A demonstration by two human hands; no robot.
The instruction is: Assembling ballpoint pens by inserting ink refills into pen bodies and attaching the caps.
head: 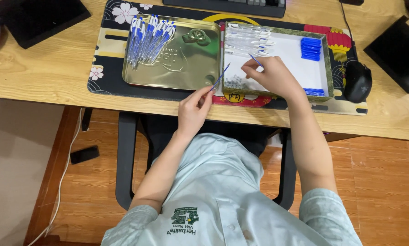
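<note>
Fingertips (207, 91) of your left hand (193, 111) are pressed together, pinching one thin blue refill (221, 76) by its lower end; its tip slants up over the near-left corner of the shallow white box (286, 57). Your right hand (270, 75), lying inside that box, pinches a second blue refill (255, 60) between thumb and forefinger, the other fingers curled. Beneath this hand, in the box's near-left corner, lies a heap of tiny metal springs (234, 83), too small to count. Along the box's far-left edge is a row of clear pen barrels (249, 40), roughly ten. Two stacks of blue pieces lie in the box: one at its far-right (310, 48), one at its near-right corner (313, 91). Just left of the box sits one gold metal tray (186, 64) bearing a bundle of assembled blue-and-white pens (147, 38), too overlapped to count. Right of the box rests one black mouse (358, 81).
</note>
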